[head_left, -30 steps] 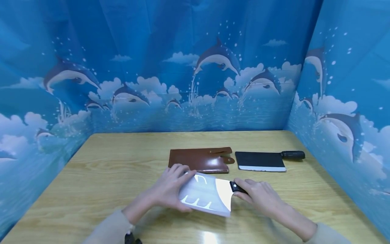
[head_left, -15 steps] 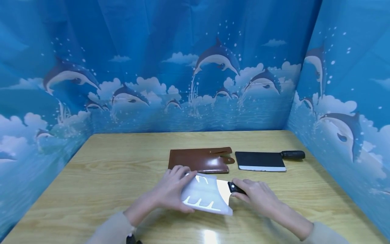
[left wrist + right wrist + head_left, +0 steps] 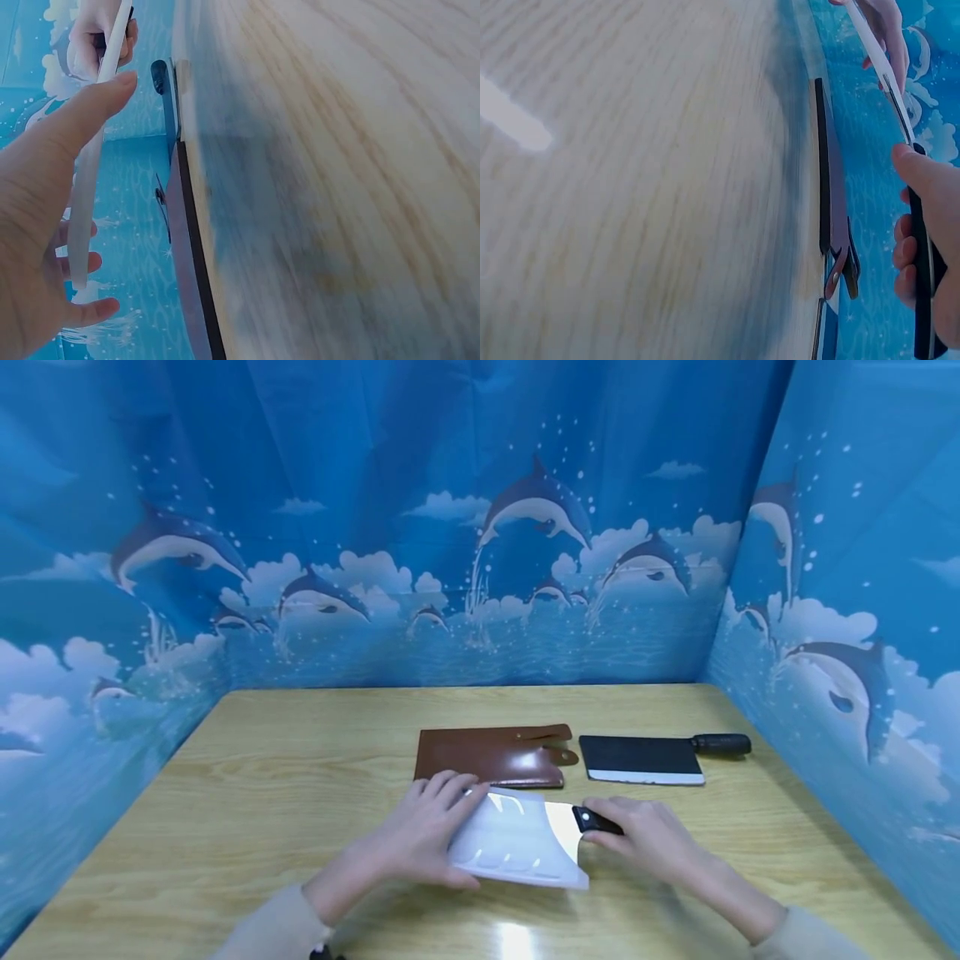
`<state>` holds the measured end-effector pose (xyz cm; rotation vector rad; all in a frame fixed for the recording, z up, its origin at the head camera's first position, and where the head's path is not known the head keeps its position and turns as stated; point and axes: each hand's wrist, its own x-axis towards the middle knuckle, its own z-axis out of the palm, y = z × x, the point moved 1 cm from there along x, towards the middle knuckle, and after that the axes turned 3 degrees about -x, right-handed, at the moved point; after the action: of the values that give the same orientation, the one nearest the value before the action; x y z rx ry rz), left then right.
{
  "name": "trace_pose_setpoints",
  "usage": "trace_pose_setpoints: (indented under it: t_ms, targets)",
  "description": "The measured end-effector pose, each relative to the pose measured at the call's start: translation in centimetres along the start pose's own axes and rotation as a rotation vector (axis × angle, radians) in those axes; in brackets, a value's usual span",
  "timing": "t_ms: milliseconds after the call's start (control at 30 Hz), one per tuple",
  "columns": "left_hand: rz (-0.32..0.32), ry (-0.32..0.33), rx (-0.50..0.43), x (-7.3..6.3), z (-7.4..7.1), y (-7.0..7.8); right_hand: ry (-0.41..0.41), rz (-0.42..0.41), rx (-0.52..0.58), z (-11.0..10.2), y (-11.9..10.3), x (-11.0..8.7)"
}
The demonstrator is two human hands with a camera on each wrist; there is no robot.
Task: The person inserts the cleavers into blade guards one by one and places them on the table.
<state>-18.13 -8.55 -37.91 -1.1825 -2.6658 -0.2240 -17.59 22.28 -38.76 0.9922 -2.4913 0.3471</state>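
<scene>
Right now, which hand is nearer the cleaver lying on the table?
Right. The right hand, gripping a knife handle, is in front of the cleaver; the left hand, holding the white cover, is farther off, to its left.

**Wooden counter (image 3: 262,793) bears case (image 3: 480,757) and knife (image 3: 637,760)**

Towards the far side, the brown case is laid flat, straps (image 3: 546,732) pointed right; just beside it, the black knife is laid, its handle (image 3: 722,744) also turned right.
</scene>
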Motion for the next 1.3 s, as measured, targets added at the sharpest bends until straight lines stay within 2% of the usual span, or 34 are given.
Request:
trace_pose_setpoints:
  t_ms: [167, 267, 433, 600, 900, 1300]
  targets:
    - [0.002, 0.031, -0.012, 0.4, -0.3, -0.2, -0.065, 0.057, 0.000, -0.4, 1.2, -0.3]
    - [0.013, 0.028, 0.004, 0.7, -0.6, -0.1, -0.094, 0.084, 0.010, -0.7, 1.9, -0.4]
    - [0.008, -0.051, 0.030, 1.6, -0.8, 0.5, -0.137, 0.108, 0.069, -1.4, 2.8, -0.5]
    - [-0.007, -0.123, 0.043, 2.3, 0.1, 1.0, -0.207, 0.125, 0.113, -1.5, 3.6, -0.8]
    - [-0.019, -0.282, 0.085, 3.5, 1.8, 1.8, -0.274, 0.049, 0.217, -0.1, 5.0, -1.6]
    - [-0.032, -0.358, 0.065, 3.9, 2.7, 2.3, -0.356, 0.131, 0.226, 0.9, 5.5, -2.0]
